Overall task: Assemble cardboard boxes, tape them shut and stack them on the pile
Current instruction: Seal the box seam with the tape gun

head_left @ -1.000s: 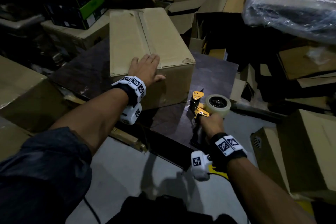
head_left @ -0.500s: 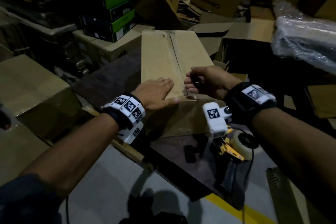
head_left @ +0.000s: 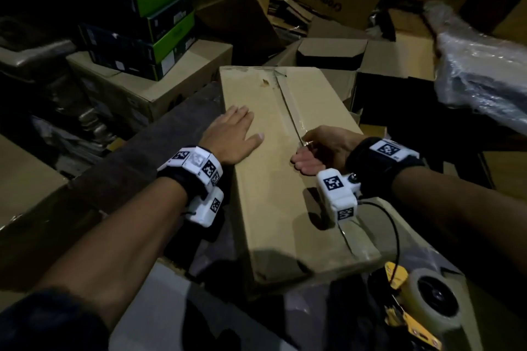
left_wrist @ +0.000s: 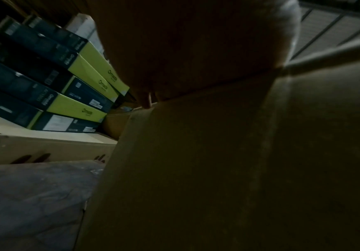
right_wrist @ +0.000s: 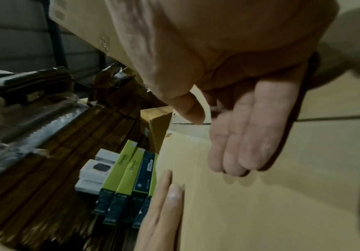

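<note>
Left hand point(head_left: 233, 134) flat, fingers straight, pressing the top of the box point(head_left: 273, 179) near its left edge; right hand point(head_left: 322, 148) on the taped centre seam point(head_left: 288, 105), thumb tip down on the tape, fingers loosely bent and holding nothing, possibly smoothing it, though blurred. Box lying closed on a dark table point(head_left: 182, 122), with the tape gun point(head_left: 419, 302) just beside its near right corner. Beyond: green boxes point(head_left: 159, 8) stacked at far left, loose cardboard behind.
</note>
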### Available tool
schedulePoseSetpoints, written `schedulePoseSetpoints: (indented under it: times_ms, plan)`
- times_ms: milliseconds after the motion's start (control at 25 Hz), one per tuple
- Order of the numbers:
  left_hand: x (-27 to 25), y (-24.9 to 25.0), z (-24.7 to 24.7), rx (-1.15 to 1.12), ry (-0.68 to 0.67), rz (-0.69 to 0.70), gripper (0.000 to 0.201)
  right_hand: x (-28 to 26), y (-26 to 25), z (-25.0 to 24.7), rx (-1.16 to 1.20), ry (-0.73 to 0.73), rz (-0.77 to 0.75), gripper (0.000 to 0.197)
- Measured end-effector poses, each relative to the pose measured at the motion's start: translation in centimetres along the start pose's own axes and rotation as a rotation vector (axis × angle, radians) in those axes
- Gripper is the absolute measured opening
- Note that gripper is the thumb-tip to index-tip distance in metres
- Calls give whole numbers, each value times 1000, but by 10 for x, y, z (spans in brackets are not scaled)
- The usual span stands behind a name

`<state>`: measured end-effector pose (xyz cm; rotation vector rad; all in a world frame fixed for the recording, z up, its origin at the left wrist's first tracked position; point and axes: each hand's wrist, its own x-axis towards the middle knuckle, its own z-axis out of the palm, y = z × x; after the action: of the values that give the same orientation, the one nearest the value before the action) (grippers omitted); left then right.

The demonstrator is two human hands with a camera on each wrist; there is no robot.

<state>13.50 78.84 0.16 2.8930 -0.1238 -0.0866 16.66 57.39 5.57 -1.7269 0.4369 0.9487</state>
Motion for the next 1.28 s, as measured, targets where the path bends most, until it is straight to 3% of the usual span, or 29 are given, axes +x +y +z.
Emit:
schedulePoseSetpoints:
  times_ms: [360, 800, 960, 1280]
  plan:
    - [1, -4, 4, -77, 38, 53, 59, 81, -98, 17, 101, 47, -130, 35]
    - [1, -6, 6, -78, 24, 23, 60, 139, -176, 11, 285, 75, -305, 45]
    - [3, -8, 7, -63, 30, 19, 57, 128, -159, 14, 284, 48, -273, 40]
    - [5, -6, 5, -43, 27, 30, 55, 53, -54, 13, 292, 11, -132, 30]
